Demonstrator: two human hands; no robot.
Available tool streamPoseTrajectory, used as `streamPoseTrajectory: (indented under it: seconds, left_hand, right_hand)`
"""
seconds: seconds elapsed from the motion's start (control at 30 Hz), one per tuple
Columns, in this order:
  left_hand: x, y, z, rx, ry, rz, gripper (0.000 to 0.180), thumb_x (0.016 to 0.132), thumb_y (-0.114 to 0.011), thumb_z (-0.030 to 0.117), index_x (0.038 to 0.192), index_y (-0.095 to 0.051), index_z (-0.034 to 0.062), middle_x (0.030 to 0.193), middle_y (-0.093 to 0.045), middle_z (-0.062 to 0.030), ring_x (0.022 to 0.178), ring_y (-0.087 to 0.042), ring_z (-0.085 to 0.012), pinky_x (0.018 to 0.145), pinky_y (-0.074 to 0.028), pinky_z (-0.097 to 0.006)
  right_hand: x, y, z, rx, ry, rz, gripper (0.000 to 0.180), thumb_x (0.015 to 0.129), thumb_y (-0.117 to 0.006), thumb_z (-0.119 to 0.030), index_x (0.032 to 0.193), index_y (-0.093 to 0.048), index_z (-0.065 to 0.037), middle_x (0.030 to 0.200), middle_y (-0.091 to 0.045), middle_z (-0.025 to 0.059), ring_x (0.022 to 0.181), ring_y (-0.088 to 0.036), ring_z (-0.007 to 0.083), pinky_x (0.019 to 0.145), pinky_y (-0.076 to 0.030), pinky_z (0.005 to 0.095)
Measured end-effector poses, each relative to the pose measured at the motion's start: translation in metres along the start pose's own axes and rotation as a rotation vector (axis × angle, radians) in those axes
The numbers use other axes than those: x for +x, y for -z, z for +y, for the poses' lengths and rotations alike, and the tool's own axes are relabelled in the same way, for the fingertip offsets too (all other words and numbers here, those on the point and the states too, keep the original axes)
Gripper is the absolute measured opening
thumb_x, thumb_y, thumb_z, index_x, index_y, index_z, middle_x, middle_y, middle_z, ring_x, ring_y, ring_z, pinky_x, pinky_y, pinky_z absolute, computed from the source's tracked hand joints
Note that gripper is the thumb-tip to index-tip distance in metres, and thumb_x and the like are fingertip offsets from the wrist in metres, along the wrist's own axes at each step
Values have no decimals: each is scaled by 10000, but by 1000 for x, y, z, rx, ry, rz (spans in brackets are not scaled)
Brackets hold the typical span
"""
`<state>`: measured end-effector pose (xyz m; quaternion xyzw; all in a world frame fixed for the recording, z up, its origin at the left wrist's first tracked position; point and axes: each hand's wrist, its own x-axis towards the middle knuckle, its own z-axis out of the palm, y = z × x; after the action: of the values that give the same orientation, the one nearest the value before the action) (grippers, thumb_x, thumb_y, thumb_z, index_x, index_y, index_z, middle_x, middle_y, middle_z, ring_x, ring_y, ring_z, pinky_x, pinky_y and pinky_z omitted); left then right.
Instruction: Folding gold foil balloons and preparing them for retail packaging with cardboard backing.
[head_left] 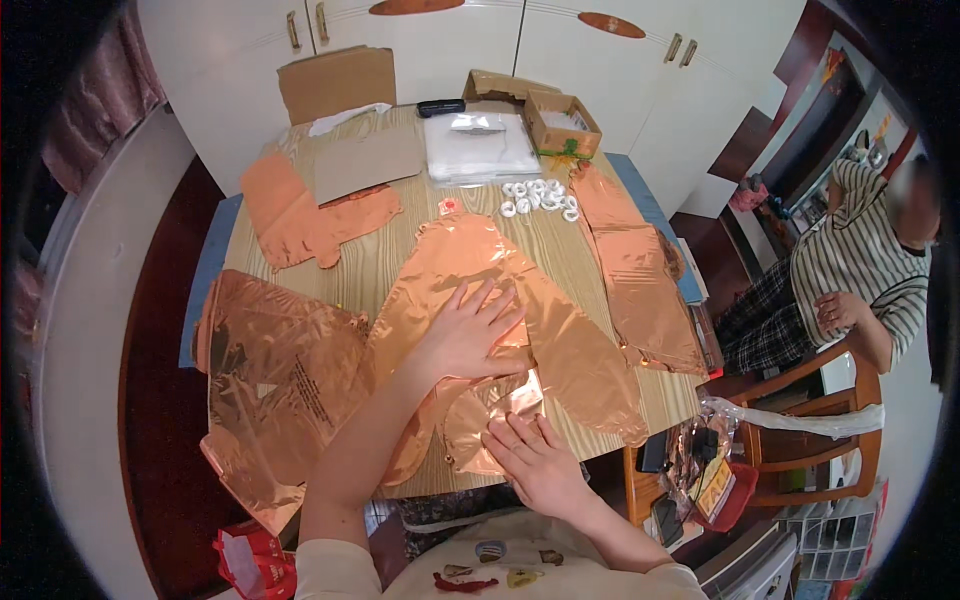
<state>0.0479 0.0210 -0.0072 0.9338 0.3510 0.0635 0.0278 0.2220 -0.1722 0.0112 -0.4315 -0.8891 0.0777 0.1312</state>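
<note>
A large flat rose-gold foil balloon (560, 330) lies spread on the wooden table (380, 262) in front of me. My left hand (468, 328) presses flat on its middle with fingers spread. My right hand (537, 455) rests on the balloon's folded lower end (480, 425) near the table's front edge, fingers flat on the foil. Neither hand grips anything.
More foil balloons lie at the left (275, 375), far left (305, 215) and right (645, 290). Several white tape rolls (540, 197), a stack of clear bags (478, 148) and cardboard boxes (562, 120) stand at the back. A seated person in a striped top (860, 270) is to the right.
</note>
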Motion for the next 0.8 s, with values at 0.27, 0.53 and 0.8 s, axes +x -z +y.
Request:
streamPoseTrajectory:
  seconds: [0.27,0.53,0.8]
  left_hand:
    - [-3,15,4,15,-22,-47,1135,666,-537,845,1508,-280,128,1559,-260,-148,1444,-189,-391,1162,-117,-570]
    - [-2,18,5,-5,-24,-67,1206,603,-604,834,1508,-270,110,1561,-244,-167,1447,-167,-407,1154,-117,-592]
    - [-3,21,6,-10,-27,-100,1246,584,-601,851,1509,-259,90,1573,-210,-167,1446,-149,-426,1152,-105,-599]
  right_hand:
    - [1,6,0,-28,0,-74,523,891,-587,-269,1393,-489,-161,1434,-481,32,1358,-405,247,1153,-219,503]
    - [0,4,0,-2,-5,-28,483,901,-583,-276,1374,-523,-196,1416,-506,10,1357,-406,236,1157,-223,501]
    - [1,11,-1,2,39,-46,497,904,-585,-296,1386,-511,-196,1425,-498,16,1371,-384,250,1161,-213,503]
